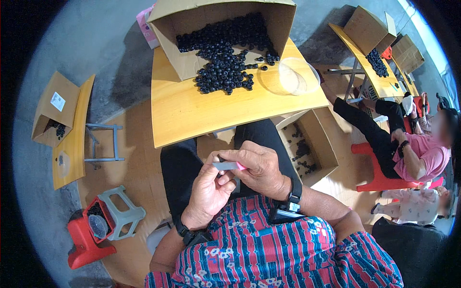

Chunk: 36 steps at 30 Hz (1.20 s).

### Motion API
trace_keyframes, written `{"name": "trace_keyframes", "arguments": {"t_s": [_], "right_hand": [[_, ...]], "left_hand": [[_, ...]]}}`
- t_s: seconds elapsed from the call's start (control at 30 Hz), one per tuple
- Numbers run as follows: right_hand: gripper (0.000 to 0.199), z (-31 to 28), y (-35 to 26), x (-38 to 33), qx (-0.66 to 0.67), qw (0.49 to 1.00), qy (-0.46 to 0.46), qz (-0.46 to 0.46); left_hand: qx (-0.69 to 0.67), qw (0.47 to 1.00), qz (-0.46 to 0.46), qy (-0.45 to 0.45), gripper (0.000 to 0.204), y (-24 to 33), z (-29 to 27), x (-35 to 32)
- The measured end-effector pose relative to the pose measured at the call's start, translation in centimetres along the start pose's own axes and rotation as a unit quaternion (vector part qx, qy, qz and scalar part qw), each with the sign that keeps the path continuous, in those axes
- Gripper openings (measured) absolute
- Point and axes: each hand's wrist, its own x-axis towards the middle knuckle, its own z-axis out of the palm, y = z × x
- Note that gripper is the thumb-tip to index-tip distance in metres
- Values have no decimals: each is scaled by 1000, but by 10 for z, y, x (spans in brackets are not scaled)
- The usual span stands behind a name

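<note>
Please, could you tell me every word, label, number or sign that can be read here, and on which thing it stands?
No text is clear enough to quote.
White label on the left cardboard box: too small.
Pink package, top: any print is too blurred.
White carton under the right-hand table: dark print, partly hidden, illegible.

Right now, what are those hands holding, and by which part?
The right hand holds a flat grey strip by its pink end. The left hand is close against it; what that one grips cannot be told.
</note>
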Motion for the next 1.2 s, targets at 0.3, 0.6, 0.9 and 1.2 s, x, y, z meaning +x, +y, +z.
{"name": "trace_keyframes", "arguments": {"t_s": [0.3,0.6,0.9,1.2], "right_hand": [[25,-8,18,-2,-3,999,30,14],[25,-25,25,5,46,995,61,65],[18,-32,43,4,67,991,51,101],[18,-31,49,1,82,989,45,115]], "left_hand": [[26,1000,-6,11,22,13,14,35],[286,952,57,91,22,54,-1,125],[822,467,290,148,27,59,-19,196],[831,435,297,177,25,53,-16,204]]}}
